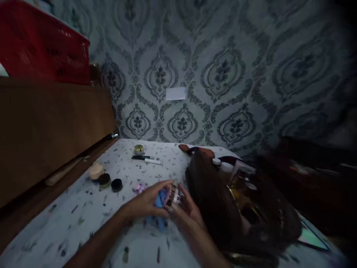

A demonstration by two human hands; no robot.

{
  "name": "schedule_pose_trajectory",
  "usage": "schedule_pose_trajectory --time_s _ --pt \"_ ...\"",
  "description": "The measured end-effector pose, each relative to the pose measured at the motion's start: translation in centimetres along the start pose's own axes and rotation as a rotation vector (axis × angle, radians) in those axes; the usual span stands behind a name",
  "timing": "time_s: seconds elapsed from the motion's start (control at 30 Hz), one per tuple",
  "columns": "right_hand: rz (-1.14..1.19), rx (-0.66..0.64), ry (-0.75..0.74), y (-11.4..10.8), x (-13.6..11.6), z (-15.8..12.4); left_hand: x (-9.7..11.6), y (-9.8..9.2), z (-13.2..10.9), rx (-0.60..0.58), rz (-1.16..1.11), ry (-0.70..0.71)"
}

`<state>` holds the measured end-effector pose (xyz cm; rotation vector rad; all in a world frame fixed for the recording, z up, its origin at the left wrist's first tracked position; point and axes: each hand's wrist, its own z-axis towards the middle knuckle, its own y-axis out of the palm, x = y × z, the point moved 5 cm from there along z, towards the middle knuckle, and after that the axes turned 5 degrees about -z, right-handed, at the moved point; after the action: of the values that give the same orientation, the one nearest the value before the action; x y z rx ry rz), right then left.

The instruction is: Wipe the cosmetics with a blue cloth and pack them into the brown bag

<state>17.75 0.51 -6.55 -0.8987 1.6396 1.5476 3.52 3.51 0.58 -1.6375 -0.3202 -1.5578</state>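
Just left of the brown bag, both hands meet over the patterned white table cover. My right hand point(190, 213) is closed round a small clear jar point(174, 194) with pinkish contents, its details blurred. A crumpled blue cloth point(160, 200) is gripped in my left hand point(143, 202) and pressed against the jar's left side. Part of the cloth hangs below the fingers. Behind the left hand lies a small purple-and-white item point(139, 188), partly covered, whose kind I cannot make out.
The open brown bag point(212, 197) on the right holds several bottles and jars. Small dark-lidded jars point(116, 185) and a beige round item point(96, 171) stand at left. Farther back are a gold-lidded jar point(138, 149) and pens point(153, 161). A wooden cabinet point(52, 130) bounds the left.
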Motion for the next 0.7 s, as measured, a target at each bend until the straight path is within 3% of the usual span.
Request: schedule_pose_trajectory --time_s 0.2,0.7 --pt "-0.049 -0.041 -0.048 0.1 -0.1 -0.1 -1.8 0.0 0.2 0.042 -0.026 -0.013" --pt "-0.116 -0.051 -0.075 0.2 -0.6 -0.3 -2.0 -0.1 0.1 0.007 -0.021 -0.022"
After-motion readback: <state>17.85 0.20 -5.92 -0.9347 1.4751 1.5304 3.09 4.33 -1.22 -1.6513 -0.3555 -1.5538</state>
